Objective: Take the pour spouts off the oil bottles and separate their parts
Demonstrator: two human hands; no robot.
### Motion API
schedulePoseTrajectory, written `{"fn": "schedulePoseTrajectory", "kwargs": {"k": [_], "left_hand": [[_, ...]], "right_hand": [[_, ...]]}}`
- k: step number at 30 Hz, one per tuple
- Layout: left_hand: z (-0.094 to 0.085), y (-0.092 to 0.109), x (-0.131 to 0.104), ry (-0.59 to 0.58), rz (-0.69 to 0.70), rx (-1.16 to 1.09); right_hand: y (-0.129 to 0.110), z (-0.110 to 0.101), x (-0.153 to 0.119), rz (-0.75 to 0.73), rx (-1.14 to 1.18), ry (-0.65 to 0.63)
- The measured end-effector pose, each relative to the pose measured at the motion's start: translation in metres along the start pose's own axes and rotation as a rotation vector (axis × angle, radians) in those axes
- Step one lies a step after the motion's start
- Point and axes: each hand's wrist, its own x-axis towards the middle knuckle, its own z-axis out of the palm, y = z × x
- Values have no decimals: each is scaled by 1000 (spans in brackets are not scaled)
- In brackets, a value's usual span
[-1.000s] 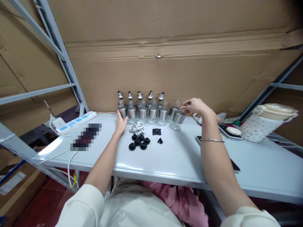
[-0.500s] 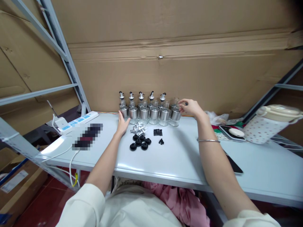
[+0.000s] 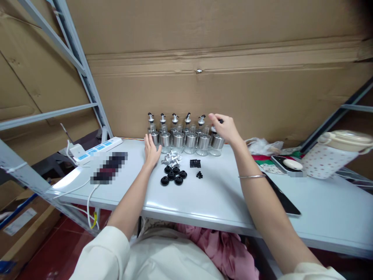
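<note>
Glass bottles with steel sleeves stand in two rows at the back of the table. Several in the rear row carry silver pourer spouts with black tips. At the rear row's right end, my right hand is closed over a bottle's top, on what looks like another pourer spout; a black bit and some silver show at the fingers. My left hand is open beside the leftmost front bottle, fingers spread; contact is unclear. Between my arms lie silver pourer parts, black stoppers, black tubes and tiny black pieces.
A power strip with cables and a blurred dark item lie left. Right of my right arm are a black tablet-like slab, a phone-like device with a white oval case, a plastic bag and a dotted container. Cardboard backs the table.
My right hand has moved left and slightly up, from beside the rightmost bottles to over the rear one's top. My left hand stays by the leftmost bottle, fingers slightly more raised.
</note>
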Motion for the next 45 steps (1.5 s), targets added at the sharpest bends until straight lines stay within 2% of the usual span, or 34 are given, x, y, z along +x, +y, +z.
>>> {"fn": "schedulePoseTrajectory", "kwargs": {"k": [2,4,8,11,14,16,21,24,26,30,33,35,41,45], "left_hand": [[-6,21,-2,39,183,-8],[-11,44,-6,7,350,-78],[-8,75,-20,-233,519,-131],[-3,79,-26,-323,497,-83],[-4,77,-25,-282,373,-13],[-9,77,-22,-225,346,68],[-18,84,-21,-94,372,116],[-19,87,-22,-88,362,113],[-20,88,-23,-100,365,140],[-19,91,-25,-238,431,228],[-14,93,-30,-410,483,294],[-11,95,-32,-476,480,334],[-10,99,-33,-511,504,342],[-9,96,-31,-551,506,303]], "right_hand": [[-12,15,-4,-52,5,-77],[-19,30,-8,-93,20,-165],[-29,56,-18,-173,51,-297],[-40,71,-28,-198,92,-354],[-55,81,-37,-191,133,-367],[-64,84,-42,-194,108,-360],[-75,83,-48,-189,-112,-346],[-74,81,-50,-174,-161,-368],[-68,78,-54,-168,-115,-395],[-52,70,-69,-182,31,-443],[-42,66,-82,-163,26,-449],[-40,65,-87,-144,28,-461],[-38,52,-87,-107,155,-629],[-32,41,-89,-18,270,-760]]}}
